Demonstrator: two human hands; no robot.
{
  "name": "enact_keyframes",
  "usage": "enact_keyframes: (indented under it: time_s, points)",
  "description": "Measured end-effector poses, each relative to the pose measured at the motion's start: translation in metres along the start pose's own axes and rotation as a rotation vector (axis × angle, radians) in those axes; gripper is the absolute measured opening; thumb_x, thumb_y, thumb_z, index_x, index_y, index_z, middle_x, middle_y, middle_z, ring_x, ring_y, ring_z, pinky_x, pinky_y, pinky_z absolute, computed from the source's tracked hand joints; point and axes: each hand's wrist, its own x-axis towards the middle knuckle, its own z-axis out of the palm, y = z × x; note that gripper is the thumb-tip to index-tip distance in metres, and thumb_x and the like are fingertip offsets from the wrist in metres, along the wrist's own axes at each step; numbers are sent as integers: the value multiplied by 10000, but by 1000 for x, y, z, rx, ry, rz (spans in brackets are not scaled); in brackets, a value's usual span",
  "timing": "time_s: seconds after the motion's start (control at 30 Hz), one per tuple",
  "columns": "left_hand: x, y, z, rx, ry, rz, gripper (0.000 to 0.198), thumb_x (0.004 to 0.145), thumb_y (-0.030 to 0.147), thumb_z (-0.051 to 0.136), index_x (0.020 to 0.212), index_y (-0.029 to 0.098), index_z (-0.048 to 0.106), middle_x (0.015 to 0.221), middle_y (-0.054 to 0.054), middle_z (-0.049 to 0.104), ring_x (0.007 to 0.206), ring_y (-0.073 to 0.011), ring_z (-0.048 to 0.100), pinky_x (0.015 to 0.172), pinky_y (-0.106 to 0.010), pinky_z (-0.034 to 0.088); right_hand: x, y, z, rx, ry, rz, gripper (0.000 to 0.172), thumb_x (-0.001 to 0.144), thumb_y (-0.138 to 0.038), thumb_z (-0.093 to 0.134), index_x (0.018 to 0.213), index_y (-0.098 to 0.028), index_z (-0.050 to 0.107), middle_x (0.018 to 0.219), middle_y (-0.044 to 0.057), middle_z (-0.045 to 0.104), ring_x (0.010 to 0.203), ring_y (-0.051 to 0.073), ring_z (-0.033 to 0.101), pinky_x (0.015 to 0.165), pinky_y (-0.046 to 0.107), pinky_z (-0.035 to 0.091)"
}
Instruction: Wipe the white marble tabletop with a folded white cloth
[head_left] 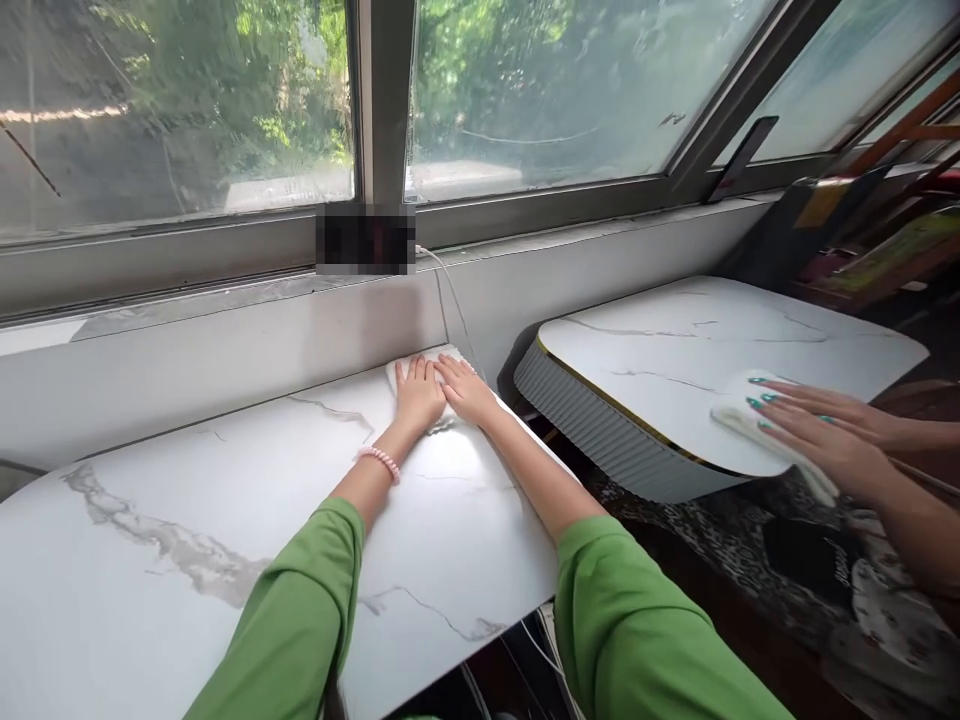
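Note:
Both my arms in green sleeves reach across a white marble-look tabletop (225, 520). My left hand (417, 392), with a pink bead bracelet at the wrist, lies flat on a white cloth (396, 369) at the table's far right corner. My right hand (465, 388) lies flat beside it on the same cloth, fingers stretched out toward the wall. The two hands touch side by side and cover most of the cloth.
A second marble-look table (675, 340) stands to the right across a gap. Another person's hands (817, 420) with teal nails press a white cloth (750, 425) on its near edge. A wall, a sill and a window run along the back; a white cable (454, 300) hangs down.

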Motion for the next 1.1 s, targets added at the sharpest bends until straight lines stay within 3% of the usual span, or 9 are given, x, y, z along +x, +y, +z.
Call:
enact_keyframes:
  time_s: [0.13,0.23,0.43,0.53,0.63,0.8,1.1]
  points:
    - [-19,9,-1,11,2,5,510,948,251,246,1404,46,345,1487,-157,296,1391,-243,209,1132,-520,60,-20,1,-2,11,-8,-57,540,873,-195,274,1390,-71,369,1485,130,317,1388,211,236,1141,420,200]
    - [-49,28,-11,30,-8,5,518,947,251,246,1405,27,337,1484,-178,289,1388,-265,213,1125,-536,83,-50,-3,-7,54,-6,-108,548,870,-202,277,1404,-98,352,1487,122,315,1393,214,223,1140,449,201]
    - [-141,85,-36,169,-99,58,569,894,296,407,1342,-54,399,1394,-306,365,1310,-414,325,1069,-579,194,-154,-24,-28,208,15,-202,562,876,-210,289,1439,-210,289,1489,78,323,1384,200,253,1120,490,239]
    - [-182,107,-39,209,-76,150,573,900,333,403,1340,-34,413,1367,-299,409,1281,-425,367,1048,-591,223,-205,-37,-40,229,34,-186,546,886,-237,319,1431,-227,301,1487,75,328,1378,220,267,1111,495,260]
    - [-204,117,-40,233,-53,192,558,907,333,390,1332,-26,429,1357,-293,426,1273,-420,383,1040,-587,239,-232,-46,-49,221,64,-152,534,868,-222,337,1402,-230,345,1467,74,363,1360,238,304,1090,490,306]
    - [-207,113,-42,220,-31,233,561,891,347,399,1321,-11,438,1348,-278,448,1264,-410,398,1029,-598,246,-232,-51,-47,214,99,-151,538,824,-174,335,1361,-193,361,1432,96,410,1353,232,322,1113,491,280]
    - [-178,76,-39,176,-56,273,543,895,321,367,1321,-14,411,1395,-267,392,1305,-382,348,1067,-535,229,-192,-57,-31,93,86,-100,570,822,-154,287,1390,-169,331,1434,105,406,1367,225,293,1115,490,264]
